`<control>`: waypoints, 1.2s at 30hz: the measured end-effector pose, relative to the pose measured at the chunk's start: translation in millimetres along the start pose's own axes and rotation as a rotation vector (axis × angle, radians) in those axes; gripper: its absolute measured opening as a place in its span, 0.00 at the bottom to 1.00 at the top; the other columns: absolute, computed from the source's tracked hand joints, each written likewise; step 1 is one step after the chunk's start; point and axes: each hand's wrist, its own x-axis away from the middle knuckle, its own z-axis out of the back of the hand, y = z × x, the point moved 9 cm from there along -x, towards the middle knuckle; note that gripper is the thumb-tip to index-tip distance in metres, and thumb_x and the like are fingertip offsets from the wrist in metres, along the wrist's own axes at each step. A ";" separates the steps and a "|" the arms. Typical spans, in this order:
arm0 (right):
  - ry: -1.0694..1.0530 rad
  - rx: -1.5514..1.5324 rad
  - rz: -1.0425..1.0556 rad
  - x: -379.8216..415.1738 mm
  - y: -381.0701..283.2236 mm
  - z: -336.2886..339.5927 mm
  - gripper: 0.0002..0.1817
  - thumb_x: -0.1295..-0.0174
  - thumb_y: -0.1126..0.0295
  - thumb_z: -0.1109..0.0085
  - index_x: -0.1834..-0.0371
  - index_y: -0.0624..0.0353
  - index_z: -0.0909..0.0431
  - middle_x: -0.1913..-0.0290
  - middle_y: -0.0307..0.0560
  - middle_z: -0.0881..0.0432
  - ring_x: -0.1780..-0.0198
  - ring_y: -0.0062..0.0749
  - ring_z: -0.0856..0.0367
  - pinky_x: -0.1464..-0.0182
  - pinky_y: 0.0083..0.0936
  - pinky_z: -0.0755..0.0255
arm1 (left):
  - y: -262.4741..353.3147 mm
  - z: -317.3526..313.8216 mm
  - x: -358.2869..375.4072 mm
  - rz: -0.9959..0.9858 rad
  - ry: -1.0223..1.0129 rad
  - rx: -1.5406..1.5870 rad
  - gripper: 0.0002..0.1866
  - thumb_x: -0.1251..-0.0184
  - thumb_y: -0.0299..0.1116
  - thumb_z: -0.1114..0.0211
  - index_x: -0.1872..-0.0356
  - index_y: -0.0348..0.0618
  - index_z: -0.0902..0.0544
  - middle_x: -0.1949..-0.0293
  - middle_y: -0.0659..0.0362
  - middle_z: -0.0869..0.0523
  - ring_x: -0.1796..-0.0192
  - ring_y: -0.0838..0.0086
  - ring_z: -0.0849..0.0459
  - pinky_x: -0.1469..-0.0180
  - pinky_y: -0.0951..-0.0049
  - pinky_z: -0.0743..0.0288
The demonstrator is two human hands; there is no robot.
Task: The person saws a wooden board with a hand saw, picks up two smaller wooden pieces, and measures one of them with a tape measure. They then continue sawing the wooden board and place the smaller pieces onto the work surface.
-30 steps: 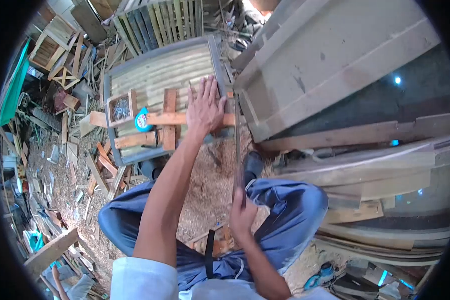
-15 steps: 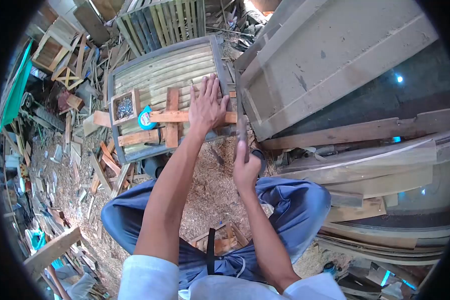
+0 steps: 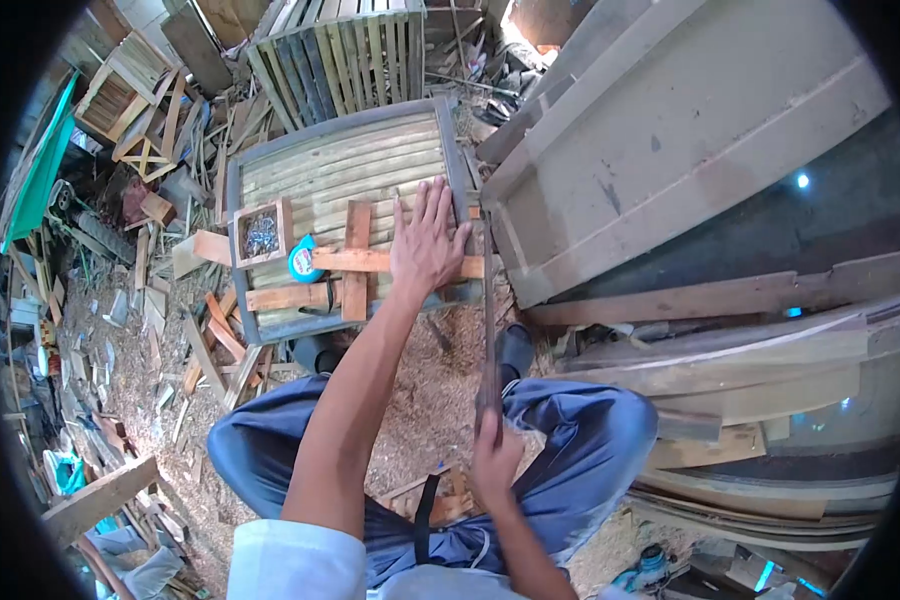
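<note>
My left hand (image 3: 429,238) lies flat with fingers spread, pressing a narrow wooden strip (image 3: 355,259) onto a slatted, grey-framed panel (image 3: 350,163). In my right hand (image 3: 497,465) is the handle of a hand saw (image 3: 489,330), gripped close to my body. Its long thin blade points away from me and passes against the strip's right end. Under the strip lies a crossing wooden piece (image 3: 356,295), with another short piece (image 3: 288,299) beside it. A blue tape measure (image 3: 303,260) sits at the strip's left end.
A small wooden box (image 3: 262,236) of nails stands on the panel's left side. Large boards (image 3: 670,150) lean at the right, above stacked planks (image 3: 740,350). A slatted crate (image 3: 340,60) stands behind. Scrap wood and shavings cover the floor.
My right hand has drawn the saw back toward my body, so more of the blade shows on the near side of the strip. My left hand stays on the strip. The view has shifted slightly.
</note>
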 end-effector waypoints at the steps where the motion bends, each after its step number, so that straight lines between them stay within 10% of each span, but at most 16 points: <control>1: 0.080 -0.049 0.107 5.5 -8.7 4.0 0.31 0.25 0.54 0.54 0.81 0.71 0.32 0.86 0.43 0.35 0.80 0.25 0.37 0.76 0.37 0.41 | -1.1 -0.2 -2.8 0.003 0.015 -0.004 0.37 0.25 0.55 0.57 0.24 0.43 0.46 0.22 0.57 0.47 0.20 0.64 0.53 0.21 0.49 0.63; 3: -0.046 0.050 -0.172 5.5 8.5 -4.0 0.30 0.25 0.54 0.53 0.81 0.71 0.32 0.86 0.40 0.36 0.80 0.24 0.38 0.76 0.36 0.41 | -0.1 -0.6 4.9 -0.007 0.048 -0.025 0.36 0.25 0.55 0.57 0.24 0.43 0.45 0.22 0.57 0.47 0.20 0.64 0.52 0.22 0.48 0.61; 23: 0.105 -0.063 0.109 -4.4 -12.5 2.2 0.30 0.26 0.53 0.52 0.81 0.68 0.30 0.86 0.39 0.36 0.81 0.20 0.38 0.78 0.31 0.43 | -0.2 -0.7 2.7 0.012 -0.037 -0.027 0.36 0.25 0.56 0.58 0.24 0.43 0.43 0.21 0.59 0.48 0.20 0.65 0.53 0.22 0.48 0.60; 25: -0.050 0.069 -0.130 -5.0 18.2 -5.4 0.30 0.26 0.52 0.51 0.81 0.68 0.29 0.87 0.40 0.35 0.82 0.21 0.37 0.78 0.32 0.43 | -0.8 -6.6 11.5 -0.005 -0.038 -0.052 0.36 0.25 0.56 0.58 0.24 0.43 0.44 0.21 0.59 0.49 0.20 0.65 0.53 0.21 0.49 0.60; 36: 0.012 0.026 -0.083 7.4 17.5 -1.1 0.31 0.26 0.51 0.51 0.79 0.71 0.31 0.85 0.41 0.39 0.80 0.21 0.41 0.79 0.33 0.44 | 2.6 -7.2 5.7 -0.024 0.000 -0.071 0.36 0.25 0.57 0.59 0.25 0.43 0.43 0.21 0.58 0.48 0.20 0.64 0.52 0.21 0.49 0.61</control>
